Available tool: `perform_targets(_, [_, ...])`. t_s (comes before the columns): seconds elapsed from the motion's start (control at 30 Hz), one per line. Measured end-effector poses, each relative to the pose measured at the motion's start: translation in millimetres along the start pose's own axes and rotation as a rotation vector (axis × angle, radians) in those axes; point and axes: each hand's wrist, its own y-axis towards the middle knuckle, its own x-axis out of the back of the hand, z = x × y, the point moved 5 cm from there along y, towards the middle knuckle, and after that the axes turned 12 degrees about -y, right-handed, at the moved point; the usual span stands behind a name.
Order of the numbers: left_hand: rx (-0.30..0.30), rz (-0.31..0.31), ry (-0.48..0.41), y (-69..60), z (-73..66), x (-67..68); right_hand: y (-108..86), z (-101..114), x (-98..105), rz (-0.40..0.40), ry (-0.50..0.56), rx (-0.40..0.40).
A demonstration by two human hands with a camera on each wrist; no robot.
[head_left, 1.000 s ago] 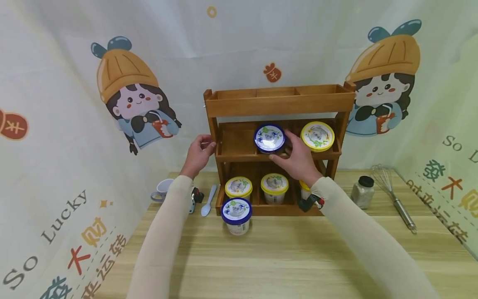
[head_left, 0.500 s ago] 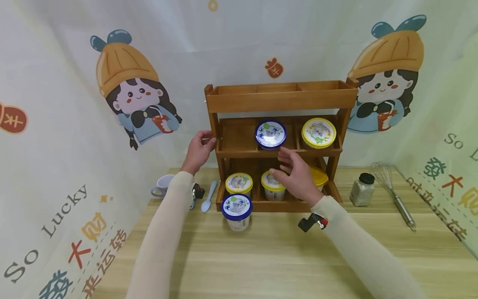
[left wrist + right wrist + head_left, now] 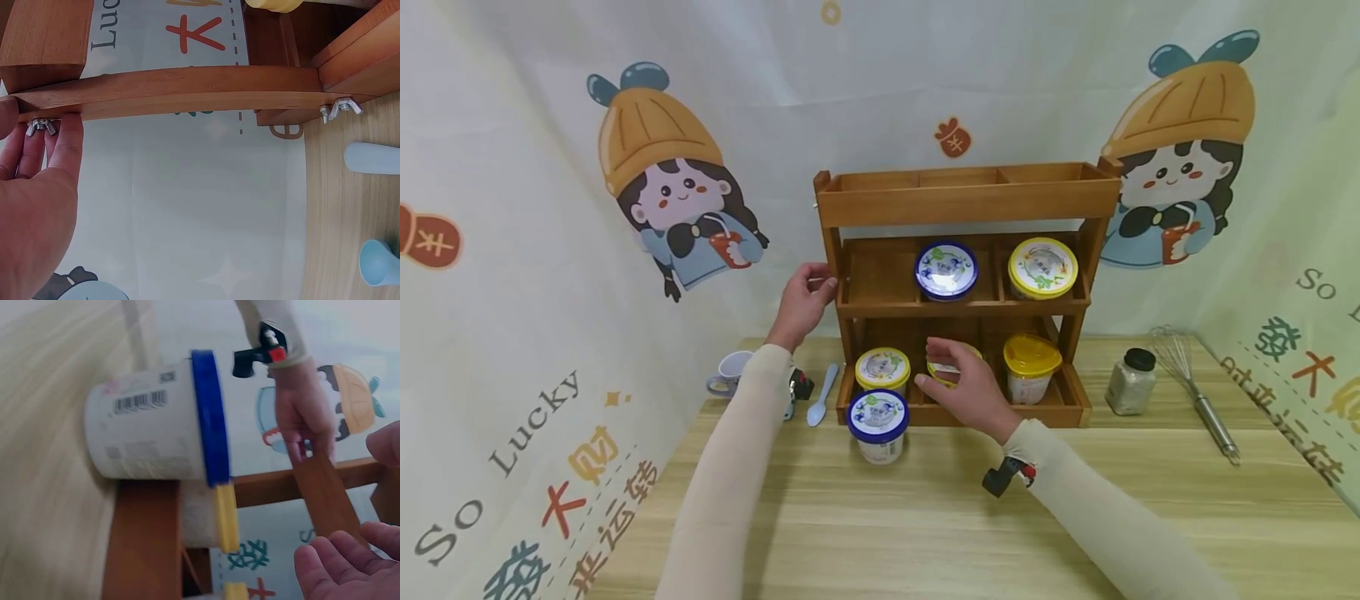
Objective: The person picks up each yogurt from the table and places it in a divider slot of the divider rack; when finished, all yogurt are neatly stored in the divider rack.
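Observation:
My left hand (image 3: 802, 304) holds the left upright of a wooden shelf rack (image 3: 966, 203). In the left wrist view, its thumb and fingers (image 3: 67, 147) are on either side of the board, beside a wing nut (image 3: 41, 125). With fingers extended and nothing in it, my right hand (image 3: 972, 389) hovers before the lower tier, partly covering a yellow-lidded tub there. Left of it, a blue-lidded tub (image 3: 880, 427) stands on the table before the rack. The middle tier carries another blue-lidded tub (image 3: 947, 271) in its centre compartment and a yellow-lidded tub (image 3: 1042, 268) at right.
On the lower tier are a yellow-lidded tub (image 3: 882, 368) at left and one with a plain yellow lid (image 3: 1032, 367) at right. A mug (image 3: 733, 365) and light-blue spoon (image 3: 822, 397) lie left of the rack; a black-capped jar (image 3: 1131, 385) and whisk (image 3: 1204, 408) are right.
My right hand has let go of the blue-lidded tub on the middle tier and come down and left to the lower tier. My left hand stays on the rack's upright.

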Motion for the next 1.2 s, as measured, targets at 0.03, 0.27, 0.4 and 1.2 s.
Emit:
perform_targets(0.03, [0.003,0.003,0.001,0.0,0.4,-0.4,-0.8,-0.6,-3.6,0.010,0.002,-0.004])
perform_targets(0.27, [0.012,-0.005,0.013,-2.9,2.1,0.5,-2.6,-3.6,-32.8,0.090,0.020,-0.003])
perform_targets(0.4, [0.011,-0.016,0.016,-4.5,1.1,4.0,-4.5,-4.6,-47.9,0.133,-0.021,-0.045])
perform_targets(1.2, [0.017,0.000,0.001,-1.8,-2.2,0.7,-16.4,-16.8,-80.8,0.173,-0.221,-0.067])
